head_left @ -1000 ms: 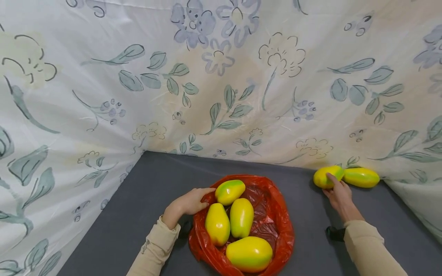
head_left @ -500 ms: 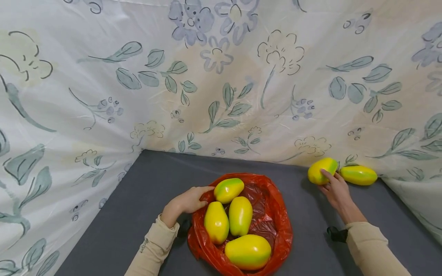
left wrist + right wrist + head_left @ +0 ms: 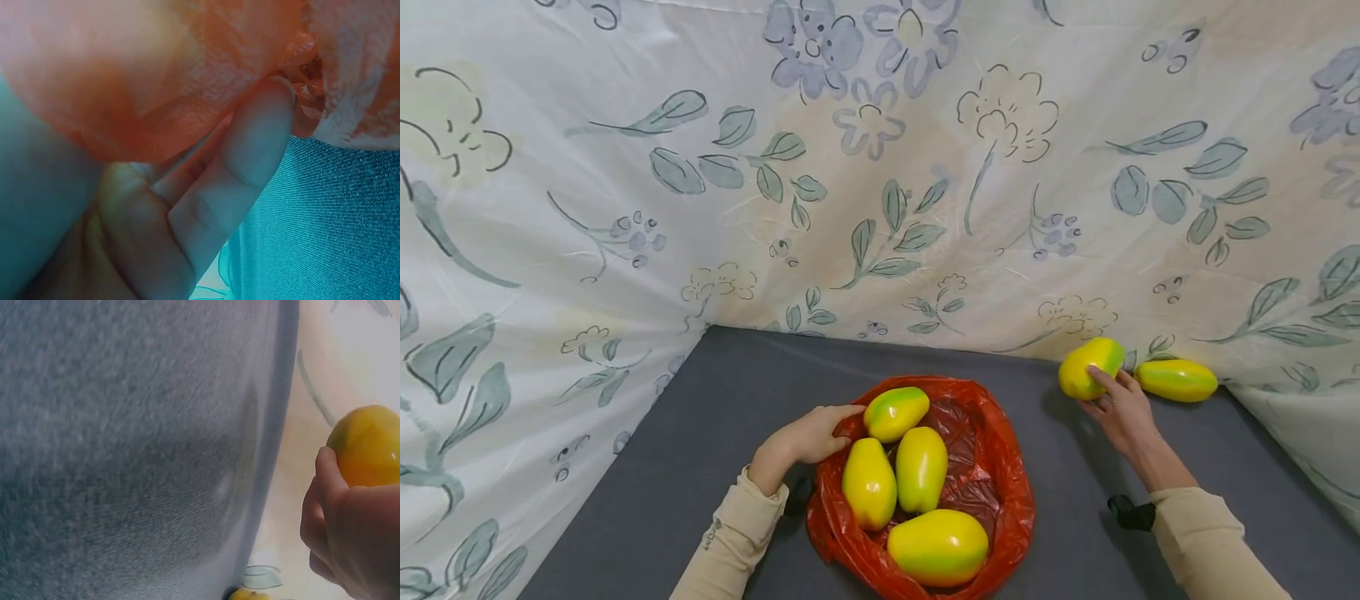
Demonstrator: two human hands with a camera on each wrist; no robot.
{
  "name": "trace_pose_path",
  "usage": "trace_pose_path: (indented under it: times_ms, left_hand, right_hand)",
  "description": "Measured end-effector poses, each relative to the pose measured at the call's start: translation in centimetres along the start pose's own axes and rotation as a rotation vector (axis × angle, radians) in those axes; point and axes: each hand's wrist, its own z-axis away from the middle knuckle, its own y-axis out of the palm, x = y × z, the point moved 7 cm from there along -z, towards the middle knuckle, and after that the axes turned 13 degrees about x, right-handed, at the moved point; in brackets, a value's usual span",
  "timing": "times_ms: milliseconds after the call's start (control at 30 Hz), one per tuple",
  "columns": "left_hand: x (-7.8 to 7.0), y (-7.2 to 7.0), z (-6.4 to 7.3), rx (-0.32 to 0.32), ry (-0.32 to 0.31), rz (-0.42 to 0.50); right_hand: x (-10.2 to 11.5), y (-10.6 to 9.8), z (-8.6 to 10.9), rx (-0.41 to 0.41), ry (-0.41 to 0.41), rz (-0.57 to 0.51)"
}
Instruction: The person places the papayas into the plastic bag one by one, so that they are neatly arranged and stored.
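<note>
My right hand (image 3: 1126,418) grips a yellow-green papaya (image 3: 1081,368) at the back right, raised over the grey surface with a shadow below it. The right wrist view shows the fingers against this yellow fruit (image 3: 369,447). A second papaya (image 3: 1177,381) lies just to the right, by the cloth. At the left side of an open red plastic bag (image 3: 1017,475), my left hand (image 3: 808,435) holds the rim; in the left wrist view, thumb and fingers pinch the thin plastic (image 3: 169,119). Several papayas (image 3: 922,471) lie inside the bag, mostly toward its left and front.
A floral cloth (image 3: 880,192) hangs behind the grey surface (image 3: 715,400) and along both sides. Dark wrist bands (image 3: 1131,512) sit at the cuffs of the beige sleeves (image 3: 1213,533).
My right hand has lifted the papaya off the surface and drawn it slightly left, away from the one beside it. The left hand stays at the bag's rim.
</note>
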Motion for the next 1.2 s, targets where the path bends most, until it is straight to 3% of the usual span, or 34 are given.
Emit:
trace_pose_path:
  times_ms: [267,500,833,1200]
  left_hand:
    - [-0.1,0.0,0.1,-0.001,0.008,-0.009]
    - [-0.2,0.0,0.0,-0.002,0.000,-0.009]
    - [-0.2,-0.1,-0.1,-0.003,0.009,-0.059]
    - [-0.1,0.0,-0.2,0.002,0.003,-0.039]
  right_hand:
    - [0.2,1.4,0.3,-0.004,-0.006,0.070]
    - [0.6,2.1,0.7,0.055,-0.046,0.103]
    - [1.0,3.7,0.9,0.115,-0.040,0.184]
    - [0.9,5.0,1.5,0.198,-0.049,0.231]
